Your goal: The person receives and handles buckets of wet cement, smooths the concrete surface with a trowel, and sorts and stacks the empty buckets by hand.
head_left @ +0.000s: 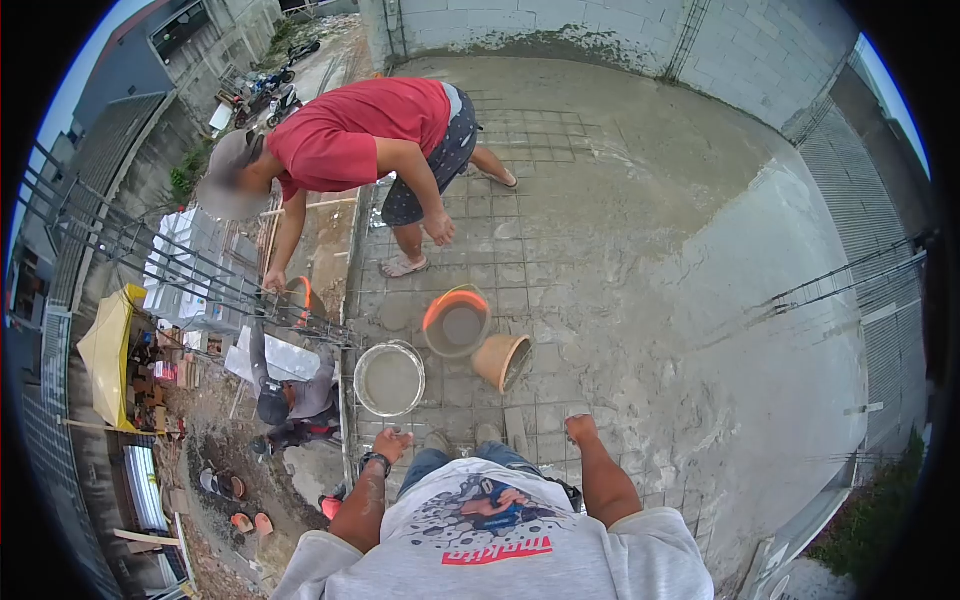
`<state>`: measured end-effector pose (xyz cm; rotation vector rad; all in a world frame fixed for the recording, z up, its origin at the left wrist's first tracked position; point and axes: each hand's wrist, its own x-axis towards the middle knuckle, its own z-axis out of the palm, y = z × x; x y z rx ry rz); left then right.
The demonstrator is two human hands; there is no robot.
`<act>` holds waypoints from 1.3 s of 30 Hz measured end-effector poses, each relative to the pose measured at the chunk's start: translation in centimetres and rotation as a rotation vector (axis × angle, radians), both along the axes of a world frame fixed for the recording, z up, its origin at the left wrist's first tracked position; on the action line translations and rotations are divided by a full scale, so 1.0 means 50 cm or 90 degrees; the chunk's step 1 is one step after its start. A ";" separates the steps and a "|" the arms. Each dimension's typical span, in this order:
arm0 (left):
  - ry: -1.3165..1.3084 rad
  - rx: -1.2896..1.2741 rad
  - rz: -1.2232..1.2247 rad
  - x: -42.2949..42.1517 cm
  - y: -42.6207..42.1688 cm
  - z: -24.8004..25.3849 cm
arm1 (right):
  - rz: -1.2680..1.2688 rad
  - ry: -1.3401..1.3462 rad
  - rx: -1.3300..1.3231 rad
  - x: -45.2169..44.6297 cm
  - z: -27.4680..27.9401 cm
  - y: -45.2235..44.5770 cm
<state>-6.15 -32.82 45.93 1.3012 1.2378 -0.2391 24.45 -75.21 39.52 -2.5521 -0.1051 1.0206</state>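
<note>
My left hand (392, 444) is low in the view, just below a round white bucket (390, 379) of grey mix; its fingers look apart and nothing is in them. My right hand (580, 429) hangs over the mesh with its fingers curled; whether it holds anything is too small to tell. Between and beyond my hands stand an orange-rimmed bucket (457, 322) with grey mix inside and a tilted tan bucket (502, 362). A co-worker in a red shirt (362, 133) bends at the slab's edge, one hand at another orange-rimmed bucket (300, 299).
Steel mesh (500, 240) lies under the buckets, with wet concrete (650, 290) to the right. The slab edge drops off at the left, where another person (290, 400) is below. Rebar (180, 270) juts across the left; block walls (600, 40) stand at the back.
</note>
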 end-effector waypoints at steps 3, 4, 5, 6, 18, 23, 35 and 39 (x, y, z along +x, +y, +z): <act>0.015 0.000 -0.026 -0.023 0.015 -0.009 | -0.107 0.019 0.021 -0.003 0.101 0.053; 0.010 -0.014 -0.018 -0.034 0.019 -0.013 | -0.103 0.028 0.016 -0.003 0.110 0.062; 0.004 -0.028 -0.009 -0.048 0.021 -0.016 | -0.099 0.036 0.011 -0.005 0.120 0.073; -0.001 -0.042 -0.002 -0.061 0.023 -0.019 | -0.082 0.029 -0.002 -0.009 0.126 0.081; 0.073 -0.104 0.025 -0.141 0.037 0.008 | -0.141 0.012 0.031 -0.089 -0.054 0.045; 0.066 -0.072 -0.027 -0.113 0.055 0.013 | -0.188 0.018 0.022 -0.106 -0.031 0.038; 0.025 -0.043 -0.083 -0.066 0.065 0.000 | -0.266 -0.064 0.044 -0.164 -0.051 -0.006; 0.017 -0.054 -0.084 -0.076 0.064 -0.016 | -0.257 -0.041 -0.001 -0.174 -0.114 -0.034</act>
